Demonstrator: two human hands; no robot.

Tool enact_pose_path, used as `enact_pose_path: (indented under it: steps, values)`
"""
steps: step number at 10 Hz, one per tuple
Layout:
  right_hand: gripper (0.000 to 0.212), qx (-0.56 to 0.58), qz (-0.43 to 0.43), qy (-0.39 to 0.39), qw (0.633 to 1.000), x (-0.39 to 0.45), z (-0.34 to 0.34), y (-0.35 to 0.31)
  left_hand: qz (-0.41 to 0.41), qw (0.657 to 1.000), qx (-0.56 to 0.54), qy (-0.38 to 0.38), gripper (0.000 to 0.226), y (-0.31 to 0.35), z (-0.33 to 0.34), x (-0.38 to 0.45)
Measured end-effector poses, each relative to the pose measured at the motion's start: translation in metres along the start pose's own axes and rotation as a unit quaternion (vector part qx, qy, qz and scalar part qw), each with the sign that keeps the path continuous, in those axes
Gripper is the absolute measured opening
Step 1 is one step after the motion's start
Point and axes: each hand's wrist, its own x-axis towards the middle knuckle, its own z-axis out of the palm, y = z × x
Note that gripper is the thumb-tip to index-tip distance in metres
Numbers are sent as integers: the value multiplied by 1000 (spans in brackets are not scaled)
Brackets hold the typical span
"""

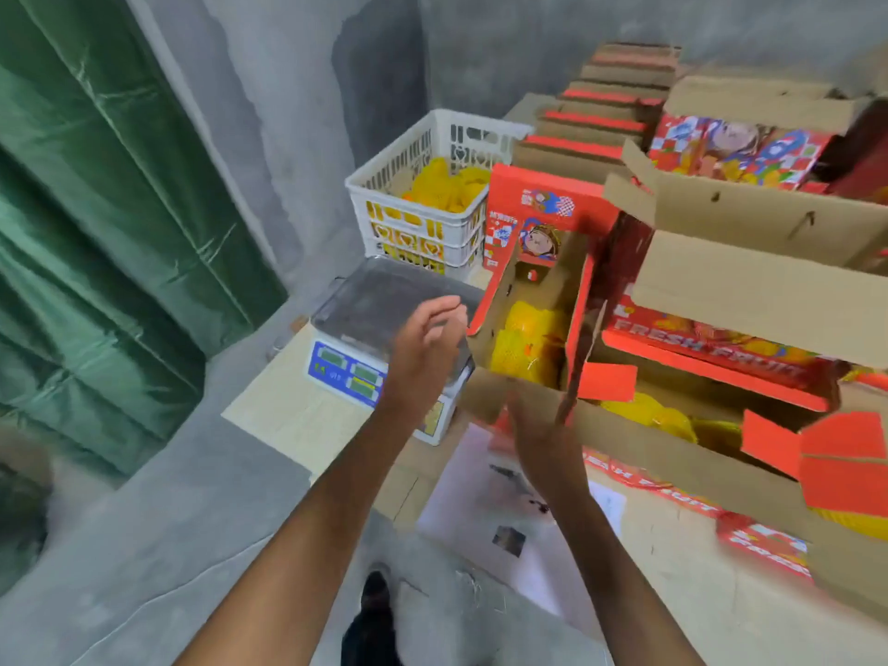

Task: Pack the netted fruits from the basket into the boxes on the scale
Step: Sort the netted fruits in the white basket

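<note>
Red printed cardboard box (528,329), part-filled with yellow netted fruits (526,348), gripped by right hand (538,435) beside bare grey scale (384,310); left hand (427,343) relaxed, empty; white plastic basket (423,194) holds more.

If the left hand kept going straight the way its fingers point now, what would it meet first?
Probably the open red box with netted fruit inside: the left hand hovers open over the scale, fingers aimed up-right toward the box's near wall. Depth is unclear; it might pass above the rim.

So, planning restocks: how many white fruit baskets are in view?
1: a white basket behind the scale, left of the open red box, holding netted fruits. Others may be hidden.
</note>
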Motion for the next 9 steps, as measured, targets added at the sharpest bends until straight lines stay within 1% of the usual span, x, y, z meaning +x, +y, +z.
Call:
enact_pose_path:
  steps: [1, 2, 3, 4, 5, 6, 7, 8, 9]
  values:
    - [43, -8, 47, 31, 998, 12, 15, 0, 31, 997, 5, -75, 23, -2, 18, 66]
    - [63, 87, 72, 113, 987, 28, 30, -1, 81, 982, 35, -168, 23, -8, 47, 114]
    - [67, 197, 124, 168, 958, 32, 40, -9, 139, 942, 159, -260, 23, -13, 73, 148]
    - [65, 230, 175, 187, 939, 44, 43, -18, 148, 814, 365, -427, 19, -18, 99, 179]
    - [63, 241, 221, 195, 925, 60, 48, -26, 149, 660, 534, -507, 23, -20, 126, 200]
    - [57, 234, 242, 184, 924, 72, 53, -27, 134, 596, 610, -505, 30, -27, 148, 213]
    - [48, 249, 263, 182, 914, 79, 56, -31, 174, 578, 646, -466, 59, -39, 165, 227]
    - [44, 266, 277, 173, 907, 84, 55, -32, 216, 637, 622, -401, 82, -45, 176, 243]
    - [40, 257, 275, 162, 912, 87, 58, -40, 167, 641, 626, -412, 92, -47, 183, 258]
